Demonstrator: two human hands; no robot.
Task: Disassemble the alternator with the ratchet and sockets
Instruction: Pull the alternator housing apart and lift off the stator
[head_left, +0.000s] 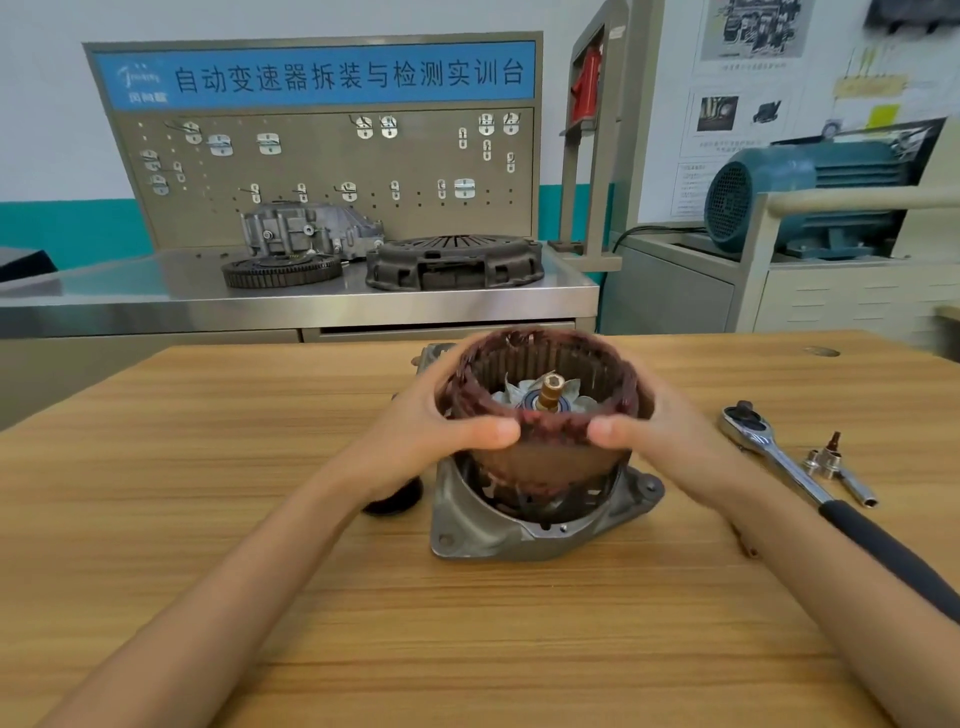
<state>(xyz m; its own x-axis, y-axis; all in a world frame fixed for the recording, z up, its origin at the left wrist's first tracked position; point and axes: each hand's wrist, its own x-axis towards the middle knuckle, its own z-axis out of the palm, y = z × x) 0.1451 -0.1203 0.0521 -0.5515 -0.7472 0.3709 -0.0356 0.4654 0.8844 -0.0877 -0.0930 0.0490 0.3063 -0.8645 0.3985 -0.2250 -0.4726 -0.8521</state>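
The alternator sat near the middle of the wooden table (260, 519), already partly stripped. Its grey housing (483, 525) rested on the tabletop, and the stator ring (540, 447), wound in reddish-brown copper, stood up out of it, looking slightly raised and a little blurred. Down through the ring I could see the rotor shaft (550, 392) with a pale fan around it.

Both hands were on that ring. The left hand (441, 421) wrapped its left side, thumb laid across the near rim and fingers curled round the far side. The right hand (649, 426) mirrored it on the right, thumb on the near rim, fingers clamped round the outside. The two thumb tips pointed at each other, close but apart.

A dark round part (392, 501) lay just beside the housing, half hidden under the left wrist. Another grey metal piece (431, 356) showed behind the left hand. To the right, well apart from the housing, the ratchet (779, 457) lay with its black grip running toward the near edge, and a few sockets (831, 462) lay just beyond it.

Farther back stood a steel bench (156, 291) with a pegboard (322, 171), carrying a toothed flywheel (283, 270), a clutch cover (454, 262) and a gearbox casting (306, 231). A teal electric motor (805, 197) sat off to the right.
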